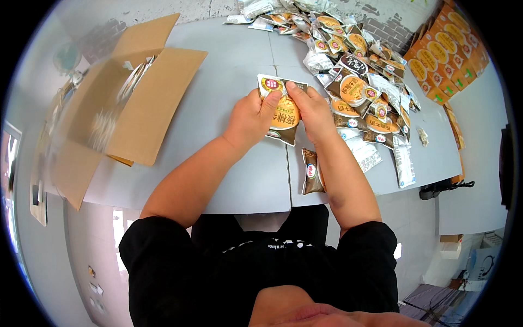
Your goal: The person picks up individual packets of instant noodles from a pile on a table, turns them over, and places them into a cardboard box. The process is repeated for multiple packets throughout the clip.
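Note:
Above the middle of the table I hold one drink pouch [285, 114], brown and white with a yellow oval on its front. My left hand [249, 119] grips its left edge, thumb pressed on the front. On the opposite edge my right hand [314, 111] is closed the same way, its thumb near the top. Fingers behind the pouch are hidden. A single brown pouch [311, 171] lies by my right forearm, partly covered by it. To the right spreads a big heap of similar pouches [351, 90], some showing their white backs.
An open cardboard box [158, 109] stands at the left with its flaps out and pouches [135, 79] inside. Orange printed cartons [444, 54] are stacked at the far right. A seam crosses the grey table [239, 188]. A small crumpled scrap [423, 136] lies near its right side.

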The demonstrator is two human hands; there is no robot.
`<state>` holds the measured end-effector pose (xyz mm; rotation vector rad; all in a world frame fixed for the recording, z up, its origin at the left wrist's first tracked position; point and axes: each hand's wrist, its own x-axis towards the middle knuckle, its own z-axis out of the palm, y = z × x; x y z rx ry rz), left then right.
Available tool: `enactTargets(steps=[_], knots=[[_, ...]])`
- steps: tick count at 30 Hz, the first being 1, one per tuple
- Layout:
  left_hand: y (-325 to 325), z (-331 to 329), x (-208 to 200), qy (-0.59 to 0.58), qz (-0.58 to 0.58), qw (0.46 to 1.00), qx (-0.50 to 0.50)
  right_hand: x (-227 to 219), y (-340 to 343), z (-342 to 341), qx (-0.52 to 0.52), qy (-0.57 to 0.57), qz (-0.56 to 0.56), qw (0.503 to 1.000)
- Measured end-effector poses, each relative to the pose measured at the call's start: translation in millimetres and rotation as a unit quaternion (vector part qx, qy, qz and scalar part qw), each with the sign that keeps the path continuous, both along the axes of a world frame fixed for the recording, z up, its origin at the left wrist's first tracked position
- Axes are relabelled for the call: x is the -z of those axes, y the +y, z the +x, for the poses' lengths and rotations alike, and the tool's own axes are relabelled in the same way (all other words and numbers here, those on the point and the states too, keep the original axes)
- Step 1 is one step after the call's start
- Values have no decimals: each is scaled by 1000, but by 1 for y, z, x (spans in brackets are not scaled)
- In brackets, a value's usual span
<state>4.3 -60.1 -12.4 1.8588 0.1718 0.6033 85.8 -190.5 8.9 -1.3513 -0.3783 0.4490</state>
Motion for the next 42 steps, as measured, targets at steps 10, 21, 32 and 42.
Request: enactTargets(steps=[10,21,32,42], knots=[[3,-1,-1,-46,-47,998,6,1,-6,11,-28,73,-17,997],[17,2,-4,-79,-164,982,54,-16,-3,-24,-119,-102,-174,972],[14,-7,-26,-14,-449,880,156,-9,-5,-30,-168,-196,-170,951],[11,-4,-28,-29,-482,868,116,-4,-3,-28,-150,-236,-183,943]])
